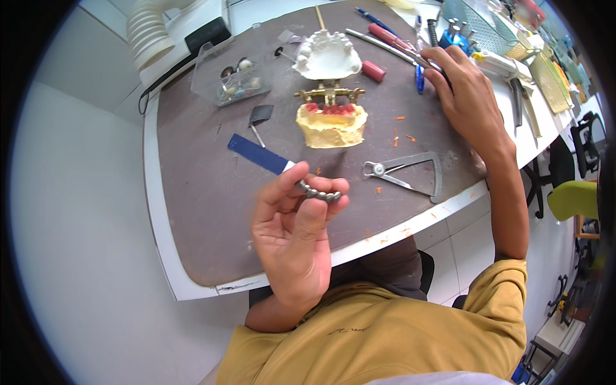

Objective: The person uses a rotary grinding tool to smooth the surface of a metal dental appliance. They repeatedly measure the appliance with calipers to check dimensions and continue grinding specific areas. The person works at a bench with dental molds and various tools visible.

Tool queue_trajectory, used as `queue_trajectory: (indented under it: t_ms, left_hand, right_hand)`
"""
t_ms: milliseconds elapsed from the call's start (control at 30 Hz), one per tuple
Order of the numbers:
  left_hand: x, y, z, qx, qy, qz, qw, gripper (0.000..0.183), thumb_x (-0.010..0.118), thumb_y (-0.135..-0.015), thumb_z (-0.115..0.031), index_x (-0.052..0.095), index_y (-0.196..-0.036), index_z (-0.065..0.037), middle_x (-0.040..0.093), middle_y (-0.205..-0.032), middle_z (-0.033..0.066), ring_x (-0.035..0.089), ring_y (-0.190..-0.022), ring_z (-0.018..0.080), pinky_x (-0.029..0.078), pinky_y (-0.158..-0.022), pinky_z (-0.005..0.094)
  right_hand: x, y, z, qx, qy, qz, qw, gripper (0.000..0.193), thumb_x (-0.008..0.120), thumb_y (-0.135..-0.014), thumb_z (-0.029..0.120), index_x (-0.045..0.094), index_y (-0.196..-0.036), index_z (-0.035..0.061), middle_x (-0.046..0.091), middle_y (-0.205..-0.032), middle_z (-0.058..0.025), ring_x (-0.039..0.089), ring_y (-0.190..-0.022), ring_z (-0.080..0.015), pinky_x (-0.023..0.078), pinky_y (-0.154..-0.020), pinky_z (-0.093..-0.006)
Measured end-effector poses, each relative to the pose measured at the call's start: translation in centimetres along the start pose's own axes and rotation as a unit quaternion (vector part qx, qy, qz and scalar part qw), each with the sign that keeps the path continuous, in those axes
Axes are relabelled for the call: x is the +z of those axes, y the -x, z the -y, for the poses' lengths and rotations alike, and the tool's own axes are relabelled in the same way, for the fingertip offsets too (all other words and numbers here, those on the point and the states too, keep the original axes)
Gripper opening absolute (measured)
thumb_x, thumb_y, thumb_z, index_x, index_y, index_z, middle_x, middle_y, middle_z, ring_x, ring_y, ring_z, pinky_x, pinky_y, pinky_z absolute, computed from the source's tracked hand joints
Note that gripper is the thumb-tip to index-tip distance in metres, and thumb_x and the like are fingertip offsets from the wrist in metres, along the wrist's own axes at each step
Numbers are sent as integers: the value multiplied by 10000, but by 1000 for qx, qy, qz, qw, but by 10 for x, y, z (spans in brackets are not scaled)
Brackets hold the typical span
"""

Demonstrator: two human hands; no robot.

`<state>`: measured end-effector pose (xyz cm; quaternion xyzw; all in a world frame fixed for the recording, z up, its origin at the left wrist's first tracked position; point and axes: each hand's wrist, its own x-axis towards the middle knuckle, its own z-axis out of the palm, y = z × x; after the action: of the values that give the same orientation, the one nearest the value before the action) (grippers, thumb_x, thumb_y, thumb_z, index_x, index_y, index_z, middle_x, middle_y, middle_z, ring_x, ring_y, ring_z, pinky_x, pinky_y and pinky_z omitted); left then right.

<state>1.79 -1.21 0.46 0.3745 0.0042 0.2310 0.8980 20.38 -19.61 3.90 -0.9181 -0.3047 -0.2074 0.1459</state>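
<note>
My left hand (292,237) is raised over the near side of the table, pinching a grey metal dental bridge (319,194) between thumb and fingertips. Reaching to the far right, my right hand (465,90) has its thumb and fingers closed around a slim metal instrument (435,65) among other tools. Beyond my left hand stands a brass-coloured articulator (330,95), opened out. It carries a white plaster cast (328,56) and a yellow cast (332,128) with red on its ridge. Near them lies a blue strip (258,154) with a white end.
A metal caliper (404,172) lies right of my left hand, amid orange shavings. Pens, a pink-handled tool (384,32) and a blue bur holder (455,38) crowd the far right. At the far left are a clear box (231,80) of small parts and a ribbed hose (149,35).
</note>
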Motion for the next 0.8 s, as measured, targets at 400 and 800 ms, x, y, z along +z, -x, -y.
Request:
queue_trajectory:
  t_ms: [400, 800]
  left_hand:
    - [0, -1, -3, -18, 4, -11, 1000, 268, 605, -861, -70, 516, -1111, -32, 596, -968, 72, 621, -942, 227, 572, -789, 278]
    - [-2, 0, -1, -8, 28, 8, 1000, 287, 551, -877, 6, 501, -1160, 2, 580, -1007, 93, 590, -1009, 277, 534, -854, 346]
  right_hand:
    - [5, 2, 5, -2, 11, 14, 1000, 198, 510, -890, 122, 564, -1046, 14, 551, -944, -150, 574, -846, -341, 446, -738, -431]
    - [-7, 13, 14, -73, -3, -96, 993, 235, 607, -839, 168, 593, -1021, 21, 575, -959, -133, 589, -789, -281, 469, -732, -373]
